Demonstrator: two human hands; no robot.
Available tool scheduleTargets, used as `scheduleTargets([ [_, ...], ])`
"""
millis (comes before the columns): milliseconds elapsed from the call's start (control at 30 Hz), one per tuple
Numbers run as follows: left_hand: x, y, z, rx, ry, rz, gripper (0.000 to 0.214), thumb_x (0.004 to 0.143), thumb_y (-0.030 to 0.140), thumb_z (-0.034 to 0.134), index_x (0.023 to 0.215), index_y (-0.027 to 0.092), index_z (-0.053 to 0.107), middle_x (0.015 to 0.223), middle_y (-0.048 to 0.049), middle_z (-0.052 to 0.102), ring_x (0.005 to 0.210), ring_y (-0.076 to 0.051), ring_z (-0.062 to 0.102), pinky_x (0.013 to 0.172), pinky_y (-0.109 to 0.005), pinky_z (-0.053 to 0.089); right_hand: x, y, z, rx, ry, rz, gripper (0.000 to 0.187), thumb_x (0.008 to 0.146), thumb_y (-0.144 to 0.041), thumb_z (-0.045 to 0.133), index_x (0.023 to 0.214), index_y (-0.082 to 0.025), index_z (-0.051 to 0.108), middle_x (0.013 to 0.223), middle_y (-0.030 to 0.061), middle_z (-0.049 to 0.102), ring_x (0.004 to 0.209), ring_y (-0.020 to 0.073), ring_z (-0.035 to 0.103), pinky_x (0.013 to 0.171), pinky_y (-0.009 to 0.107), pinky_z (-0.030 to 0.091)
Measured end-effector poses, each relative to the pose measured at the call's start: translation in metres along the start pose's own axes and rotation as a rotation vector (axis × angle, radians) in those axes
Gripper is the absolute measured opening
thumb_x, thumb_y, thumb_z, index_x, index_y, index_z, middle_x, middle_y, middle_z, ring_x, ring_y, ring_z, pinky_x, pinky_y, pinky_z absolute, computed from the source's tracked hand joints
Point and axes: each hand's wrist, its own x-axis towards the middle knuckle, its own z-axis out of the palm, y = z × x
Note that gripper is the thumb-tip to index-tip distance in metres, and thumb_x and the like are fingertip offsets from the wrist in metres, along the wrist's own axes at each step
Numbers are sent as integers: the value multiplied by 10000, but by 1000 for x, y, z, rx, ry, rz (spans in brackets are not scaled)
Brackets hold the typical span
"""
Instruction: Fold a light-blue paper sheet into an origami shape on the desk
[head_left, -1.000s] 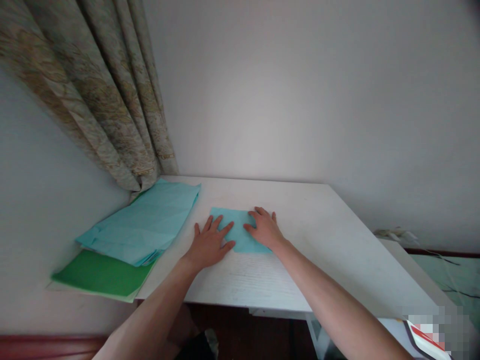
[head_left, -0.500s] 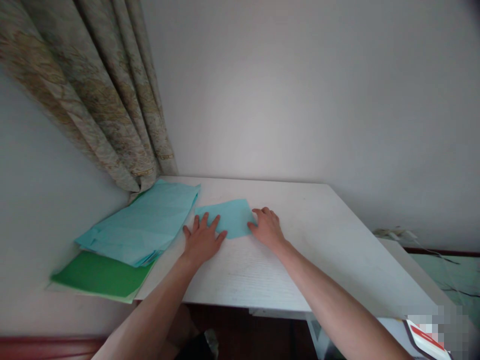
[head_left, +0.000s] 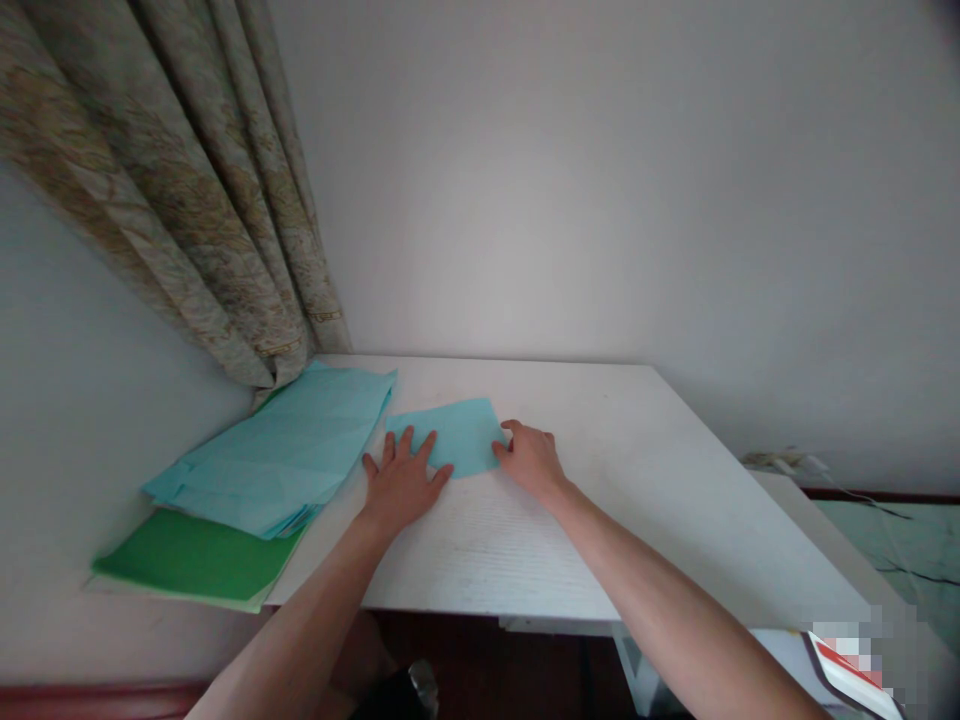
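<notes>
On the white desk [head_left: 600,540], right in front of the person, there's a small sheet of light blue paper [head_left: 456,436] lying flat, and it sits between the two hands. Head cam is the only view here, looking forward and down.

The left hand [head_left: 401,482] is pressed flat with the fingers spread, and the fingertips [head_left: 407,442] lie over the sheet's lower left part. The right hand [head_left: 531,462] sits just off the sheet's right side, fingers a bit curled, with the fingertips [head_left: 504,450] touching that edge. Neither hand is gripping or pinching anything, so both are open and just resting on it.

Over to the left there's a loose pile of folded blue paper [head_left: 277,450], with crease lines showing, lying on top of a green sheet [head_left: 195,556]. The pile is just beside the left hand but not touching it. A patterned curtain [head_left: 172,180] hangs in the back left corner, down to the desk's far corner, against a plain pale wall [head_left: 600,200]. Bottom right, past the desk, there's something red and white [head_left: 847,665], but it's pixelated, so I can't tell what it is.
</notes>
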Motion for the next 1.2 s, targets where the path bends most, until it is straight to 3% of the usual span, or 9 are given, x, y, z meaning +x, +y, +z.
scheduleTargets([
  [233, 0, 1, -2, 11, 12, -32, 666, 852, 622, 284, 1428, 288, 302, 1513, -131, 232, 1364, -422, 166, 985, -674, 215, 0, 1, 1, -13, 13, -20, 349, 835, -375, 502, 1091, -169, 620, 971, 119, 679, 932, 263, 604, 840, 397, 338],
  [567, 5, -4, 2, 4, 58, -76, 657, 859, 612, 288, 1426, 280, 307, 1505, -143, 244, 1356, -427, 182, 976, -660, 245, -5, -2, -1, 9, -26, -119, 633, 705, -508, 656, 1244, -200, 533, 1110, 134, 575, 1035, 287, 532, 900, 405, 305],
  [800, 5, -4, -3, 8, 5, -66, 655, 854, 621, 297, 1429, 307, 292, 1521, -139, 204, 1365, -434, 146, 981, -667, 224, -3, 0, 2, 30, 33, -115, 557, 742, -433, 657, 1241, -214, 545, 1127, 131, 524, 1061, 281, 492, 902, 390, 336],
  [1067, 3, -5, -5, -1, -14, -38, 671, 829, 660, 329, 1419, 343, 301, 1523, -150, 187, 1365, -450, 124, 970, -688, 206, -2, -1, 2, 99, 128, -236, 419, 754, -358, 673, 1152, -240, 616, 1132, 100, 502, 1080, 252, 458, 931, 381, 358],
  [1200, 4, -6, -5, -15, -32, 1, 656, 828, 652, 346, 1416, 366, 296, 1530, -132, 177, 1367, -450, 120, 969, -699, 191, 0, -1, 2, 164, 195, -271, 469, 763, -377, 671, 1195, -222, 580, 1122, 106, 507, 1060, 249, 475, 934, 391, 376],
])
